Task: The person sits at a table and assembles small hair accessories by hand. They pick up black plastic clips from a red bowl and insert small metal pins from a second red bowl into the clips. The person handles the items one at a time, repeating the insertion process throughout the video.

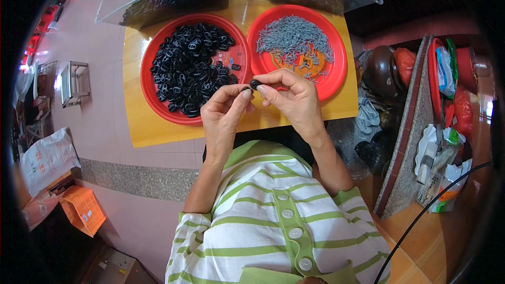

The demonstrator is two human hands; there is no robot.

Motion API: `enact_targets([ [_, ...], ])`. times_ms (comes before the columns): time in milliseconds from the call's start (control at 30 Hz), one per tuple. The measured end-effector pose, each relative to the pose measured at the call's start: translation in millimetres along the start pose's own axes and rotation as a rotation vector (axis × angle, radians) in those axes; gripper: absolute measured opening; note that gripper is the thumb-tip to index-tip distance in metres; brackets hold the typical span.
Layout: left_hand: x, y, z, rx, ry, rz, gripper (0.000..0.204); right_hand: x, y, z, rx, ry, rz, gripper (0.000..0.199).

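Note:
My left hand (223, 109) and my right hand (294, 97) meet over the near edge of the yellow table, fingertips almost touching. Between my right thumb and forefinger is pinched a small black plastic part (255, 83). My left thumb and forefinger close on another small dark piece (245, 89), mostly hidden by the fingertips; whether the two pieces join, I cannot tell. Beyond my left hand, a red round tray (149, 106) holds a heap of black oval plastic parts (189, 63). Beyond my right hand, a second red tray (339, 55) carries many small grey screw-like pins (292, 34).
Two clear plastic bins (181, 10) full of black parts stand at the table's (152, 134) far edge. A metal stool (73, 84) and an orange basket (83, 210) are on the left. Crowding the right are a brown jar (380, 71), a stone-edged ledge (402, 142) and a black cable (426, 208).

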State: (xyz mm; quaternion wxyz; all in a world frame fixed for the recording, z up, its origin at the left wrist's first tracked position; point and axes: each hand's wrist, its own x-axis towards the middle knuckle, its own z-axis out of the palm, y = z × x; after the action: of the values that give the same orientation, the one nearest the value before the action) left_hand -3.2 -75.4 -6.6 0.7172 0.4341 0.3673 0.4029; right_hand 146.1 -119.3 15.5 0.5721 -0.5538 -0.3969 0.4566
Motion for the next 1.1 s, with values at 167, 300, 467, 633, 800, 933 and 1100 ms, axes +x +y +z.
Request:
enact_targets([
  [167, 0.9, 1.5, -1.2, 0.051, -0.01, 0.022, 0.015, 1.0, -0.6, 1.5, -0.087, -0.003, -0.084, 0.014],
  [300, 1.5, 3.4, -1.0, 0.018, -0.049, 0.001, 0.019, 1.1, 1.9, 0.6, -0.052, 0.007, -0.062, 0.014],
  [467, 1.8, 2.2, -3.2, -0.034, -0.059, -0.028, 0.022, 0.7, 1.7, 0.8, -0.02, 0.002, -0.053, 0.013],
  [633, 2.9, 2.4, -4.8, -0.036, -0.081, -0.044, 0.021, -0.2, 4.3, 1.7, 0.007, -0.018, -0.062, 0.013],
  [800, 4.8, -4.7, -6.3, 0.01, -0.093, -0.065, 0.019, -3.9, 15.0, 5.0, 0.119, -0.005, -0.04, 0.014],
  [933, 3.1, -2.5, -0.7, -0.072, -0.038, -0.079, 0.016, -2.9, 12.8, 4.1, -0.003, -0.002, -0.076, 0.016],
  [1100, 8.6, 2.4, 1.0, -0.225, -0.014, -0.12, 0.015, -1.7, 4.3, 8.9, -0.054, 0.023, -0.103, 0.023],
])
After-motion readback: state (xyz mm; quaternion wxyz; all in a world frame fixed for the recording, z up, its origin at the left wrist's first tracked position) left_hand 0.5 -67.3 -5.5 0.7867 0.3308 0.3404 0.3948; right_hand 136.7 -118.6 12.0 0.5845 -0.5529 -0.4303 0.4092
